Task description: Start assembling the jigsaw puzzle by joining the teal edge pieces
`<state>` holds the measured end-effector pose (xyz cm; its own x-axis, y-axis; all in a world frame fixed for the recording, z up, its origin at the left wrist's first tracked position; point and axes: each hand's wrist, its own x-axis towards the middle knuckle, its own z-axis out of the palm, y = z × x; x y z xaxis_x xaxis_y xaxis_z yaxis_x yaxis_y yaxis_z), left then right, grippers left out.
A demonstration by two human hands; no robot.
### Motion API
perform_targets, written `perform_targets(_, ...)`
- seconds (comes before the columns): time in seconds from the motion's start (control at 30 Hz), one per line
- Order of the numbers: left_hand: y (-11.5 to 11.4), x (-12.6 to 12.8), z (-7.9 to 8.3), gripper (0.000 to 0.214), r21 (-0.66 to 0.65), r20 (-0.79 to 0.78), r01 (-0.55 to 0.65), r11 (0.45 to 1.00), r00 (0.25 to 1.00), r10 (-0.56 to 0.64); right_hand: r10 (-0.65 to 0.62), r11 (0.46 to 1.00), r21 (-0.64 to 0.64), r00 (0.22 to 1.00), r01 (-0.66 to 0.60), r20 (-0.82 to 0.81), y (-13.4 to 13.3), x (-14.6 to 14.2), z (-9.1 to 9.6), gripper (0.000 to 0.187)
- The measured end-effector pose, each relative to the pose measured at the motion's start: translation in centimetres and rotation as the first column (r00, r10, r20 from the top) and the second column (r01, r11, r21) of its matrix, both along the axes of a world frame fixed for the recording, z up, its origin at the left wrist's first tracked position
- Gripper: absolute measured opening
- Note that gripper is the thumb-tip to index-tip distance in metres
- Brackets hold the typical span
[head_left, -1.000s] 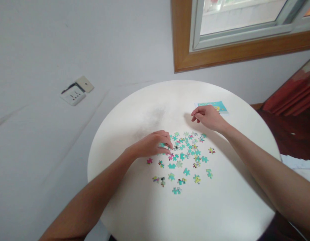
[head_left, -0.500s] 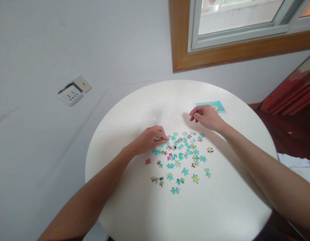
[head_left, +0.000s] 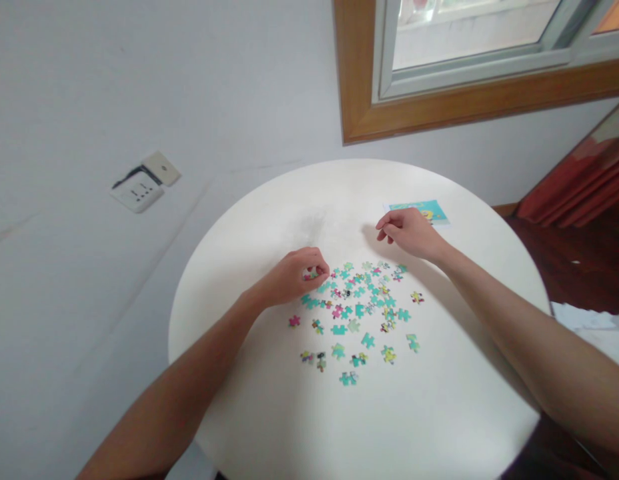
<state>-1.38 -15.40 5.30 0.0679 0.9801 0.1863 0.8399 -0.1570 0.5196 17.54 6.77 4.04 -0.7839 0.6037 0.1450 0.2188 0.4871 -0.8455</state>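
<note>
My left hand (head_left: 297, 275) is at the upper left edge of a spread of loose jigsaw pieces (head_left: 359, 310), teal, yellow and pink. Its thumb and forefinger are pinched together low over the pieces; whatever may be between them is too small or hidden to make out. A few pieces lie partly under this hand. My right hand (head_left: 408, 231) hovers above the table beyond the upper right of the pieces, fingers curled inward, with no piece visible at its fingertips. Just behind it lies a teal picture card (head_left: 429, 212) with a yellow figure, partly covered by the hand.
The round white table (head_left: 269, 413) stands close to a pale wall with a socket (head_left: 138, 190) on the left. A wood-framed window (head_left: 357, 120) is behind it. To the right are a red curtain (head_left: 574, 183) and some white sheets (head_left: 589, 320) beside the table.
My left hand has drawn back slightly to the left, its forefinger now bent more toward the thumb. The right hand holds about the same place. The whole view has shifted a little.
</note>
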Motion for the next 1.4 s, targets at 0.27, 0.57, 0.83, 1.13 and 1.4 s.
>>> perform_targets(0.27, 0.00, -0.07, -0.03, 0.011, -0.006, -0.016, -0.026, 1.000, 1.000, 0.025, 0.009, 1.000, -0.011, 1.000, -0.009, 0.003, 0.27, -0.02, -0.20, 0.021)
perform_targets(0.57, 0.03, -0.10, 0.04, 0.010, -0.007, -0.023, -0.008, 1.000, 1.000, 0.008, 0.005, 1.000, 0.011, 1.000, -0.005, 0.002, 0.31, 0.01, -0.21, 0.023)
perform_targets(0.83, 0.03, -0.20, 0.18, 0.015, 0.000, -0.011, -0.032, 0.999, 0.999, 0.032, -0.006, 1.000, 0.016, 1.000, 0.006, 0.007, 0.37, 0.09, -0.06, 0.024)
perform_targets(1.13, 0.14, -0.44, -0.09, 0.017, 0.014, -0.006, -0.047, 0.999, 0.999, 0.047, 0.001, 1.000, 0.008, 1.000, -0.001, 0.001, 0.36, 0.07, -0.10, 0.023)
perform_targets(1.4, 0.08, -0.42, 0.05, 0.017, 0.014, -0.001, -0.053, 0.998, 0.999, 0.053, -0.009, 1.000, 0.006, 1.000, 0.009, 0.007, 0.21, 0.08, 0.15, 0.022)
